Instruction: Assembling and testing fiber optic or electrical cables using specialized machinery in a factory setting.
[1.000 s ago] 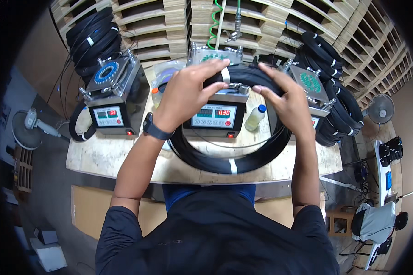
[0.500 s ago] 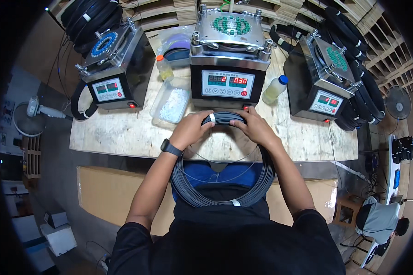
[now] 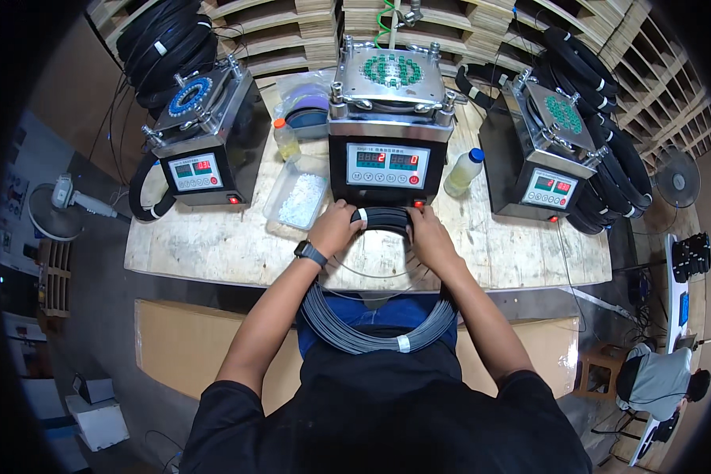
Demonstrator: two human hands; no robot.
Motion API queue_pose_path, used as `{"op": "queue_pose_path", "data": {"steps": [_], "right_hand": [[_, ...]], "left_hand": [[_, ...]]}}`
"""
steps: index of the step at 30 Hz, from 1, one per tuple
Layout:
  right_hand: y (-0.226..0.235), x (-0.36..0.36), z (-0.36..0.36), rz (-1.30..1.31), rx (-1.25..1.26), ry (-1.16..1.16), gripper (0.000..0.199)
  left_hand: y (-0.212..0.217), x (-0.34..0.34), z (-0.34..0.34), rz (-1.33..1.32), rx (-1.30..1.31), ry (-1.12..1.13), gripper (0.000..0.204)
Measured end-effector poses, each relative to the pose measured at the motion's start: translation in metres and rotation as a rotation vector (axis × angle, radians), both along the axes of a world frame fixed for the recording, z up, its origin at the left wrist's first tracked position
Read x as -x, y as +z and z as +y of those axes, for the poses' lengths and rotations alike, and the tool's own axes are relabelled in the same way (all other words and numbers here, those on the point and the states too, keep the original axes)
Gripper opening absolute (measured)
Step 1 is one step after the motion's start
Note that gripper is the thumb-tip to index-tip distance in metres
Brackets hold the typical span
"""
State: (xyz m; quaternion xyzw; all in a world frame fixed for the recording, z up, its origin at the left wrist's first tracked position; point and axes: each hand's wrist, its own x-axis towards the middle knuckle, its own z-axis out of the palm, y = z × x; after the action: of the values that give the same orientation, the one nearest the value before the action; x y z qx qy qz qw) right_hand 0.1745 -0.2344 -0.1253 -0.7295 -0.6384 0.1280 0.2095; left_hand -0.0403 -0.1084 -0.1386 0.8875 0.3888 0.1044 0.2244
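Since a second ago we have lowered the black cable coil (image 3: 363,341); our left hand (image 3: 336,229) and right hand (image 3: 433,242) grip its far arc above the wooden table (image 3: 521,253), inside its near edge, open room either side. Past our left, a plastic tub (image 3: 281,197); straight ahead, a steel-topped machine (image 3: 391,126) blocks us.

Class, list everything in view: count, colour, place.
Held coil: 1, black, across table edge
Machines: 3, black and silver, on table
Bottles: 2, yellowish, flanking middle machine
Tray: 1, clear, on table
Bag: 1, clear, behind tray
Stacked coils: several, black, behind outer machines
Hose: 1, green, top centre
Pallets: several, tan, behind table
Table: 1, pale, centre
Cardboard: some, brown, below table
Fans: 2, grey, left and right
Stool: 1, brown, right
Person: 1, grey-clad, right
Watch: 1, dark, left wrist
Left hand, right hand: 1 each, bare, on coil
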Motion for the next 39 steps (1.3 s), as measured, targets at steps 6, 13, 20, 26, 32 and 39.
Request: {"op": "queue_pose_path", "data": {"steps": [6,13,20,26,32,39], "right_hand": [[0.022,0.003,-0.025,0.007,0.151,-0.098,0.053],[0.012,0.002,-0.034,0.012,0.020,-0.151,0.053],[0.034,-0.022,-0.031,0.310,-0.159,-0.238,0.036],[0.111,-0.060,0.029,0.540,-0.551,-0.298,0.031],[0.179,-0.104,0.119,0.804,-0.277,-0.233,0.046],[0.191,-0.128,0.177,0.933,0.016,-0.116,0.047]], "left_hand": [[0.008,-0.002,0.000,0.070,-0.043,-0.007,0.032],[0.020,-0.007,-0.005,0.120,-0.045,0.049,0.030],[0.108,-0.008,-0.001,-0.057,-0.042,0.230,0.034],[0.155,-0.022,0.060,-0.561,-0.322,0.320,0.042],[0.156,-0.054,0.110,-0.813,0.099,0.180,0.053],[0.163,-0.069,0.109,-0.950,0.038,0.197,0.042]]}}
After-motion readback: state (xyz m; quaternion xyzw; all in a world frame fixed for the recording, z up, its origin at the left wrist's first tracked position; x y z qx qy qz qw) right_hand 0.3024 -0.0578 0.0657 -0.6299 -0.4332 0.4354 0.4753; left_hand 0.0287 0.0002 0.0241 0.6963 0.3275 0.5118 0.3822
